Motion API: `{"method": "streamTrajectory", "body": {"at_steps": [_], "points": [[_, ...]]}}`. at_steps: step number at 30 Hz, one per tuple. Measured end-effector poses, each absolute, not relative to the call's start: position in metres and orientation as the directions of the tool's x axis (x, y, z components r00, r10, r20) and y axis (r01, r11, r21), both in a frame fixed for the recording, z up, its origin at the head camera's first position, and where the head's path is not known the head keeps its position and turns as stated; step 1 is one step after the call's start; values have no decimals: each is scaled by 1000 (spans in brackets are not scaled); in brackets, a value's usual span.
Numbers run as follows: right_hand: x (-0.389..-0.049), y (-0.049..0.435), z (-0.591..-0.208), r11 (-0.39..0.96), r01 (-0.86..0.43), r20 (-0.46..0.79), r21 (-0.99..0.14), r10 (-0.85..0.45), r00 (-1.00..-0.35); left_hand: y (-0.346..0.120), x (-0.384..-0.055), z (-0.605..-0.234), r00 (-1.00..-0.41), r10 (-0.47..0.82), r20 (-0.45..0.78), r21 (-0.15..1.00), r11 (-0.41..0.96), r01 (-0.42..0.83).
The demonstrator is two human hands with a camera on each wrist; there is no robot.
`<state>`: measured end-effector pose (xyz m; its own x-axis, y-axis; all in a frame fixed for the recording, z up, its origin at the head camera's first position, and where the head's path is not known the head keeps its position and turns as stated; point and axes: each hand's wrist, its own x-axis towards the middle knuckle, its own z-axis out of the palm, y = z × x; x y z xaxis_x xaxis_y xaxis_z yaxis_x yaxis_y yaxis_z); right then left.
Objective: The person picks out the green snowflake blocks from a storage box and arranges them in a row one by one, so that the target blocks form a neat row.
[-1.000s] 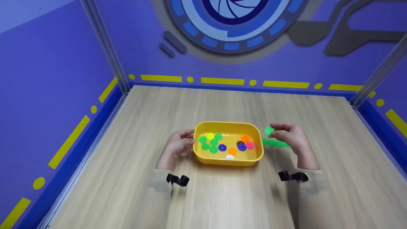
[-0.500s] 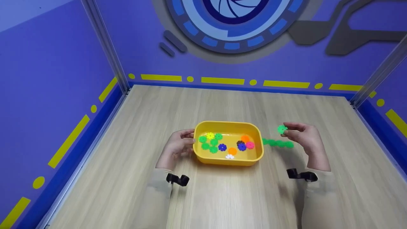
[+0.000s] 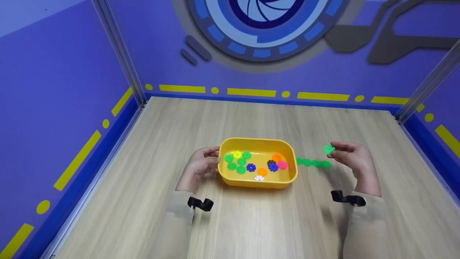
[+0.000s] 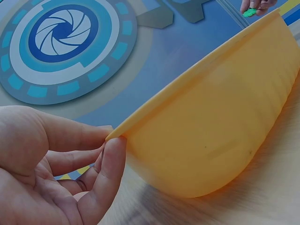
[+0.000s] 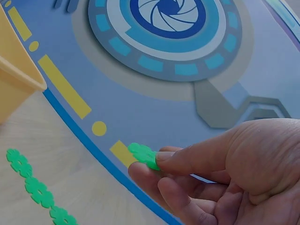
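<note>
A yellow plastic bin (image 3: 258,184) stands on the table, and my left hand (image 3: 199,164) pinches its left rim between thumb and fingers, as the left wrist view shows up close. Inside lie several flower-shaped discs: green discs (image 3: 241,161) and a yellow one on the left, blue, orange, pink and white ones further right. My right hand (image 3: 354,158) pinches a green snowflake disc (image 3: 329,149) by its edge, raised above the table. Below and left of that hand, a row of green discs (image 3: 314,163) runs rightward from the bin's right side.
The wooden table (image 3: 266,219) is walled in by blue panels (image 3: 54,108) with yellow markings at the left, back and right. A metal post (image 3: 122,54) rises at the back left corner. Black wrist mounts (image 3: 201,204) sit on both sleeves.
My right hand has moved to the right with the green snowflake disc, away from the bin, uncovering the right end of the green row. The left hand and bin stay put.
</note>
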<state>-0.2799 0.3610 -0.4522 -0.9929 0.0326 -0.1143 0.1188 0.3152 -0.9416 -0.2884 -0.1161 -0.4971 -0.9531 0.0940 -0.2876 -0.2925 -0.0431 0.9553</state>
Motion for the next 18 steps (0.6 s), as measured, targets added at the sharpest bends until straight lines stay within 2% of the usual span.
{"method": "streamTrajectory", "body": {"at_steps": [18], "points": [[-278, 388, -467, 284, 219, -214, -933, 49, -976, -115, -288, -496, -953, 79, -291, 955, -36, -295]]}}
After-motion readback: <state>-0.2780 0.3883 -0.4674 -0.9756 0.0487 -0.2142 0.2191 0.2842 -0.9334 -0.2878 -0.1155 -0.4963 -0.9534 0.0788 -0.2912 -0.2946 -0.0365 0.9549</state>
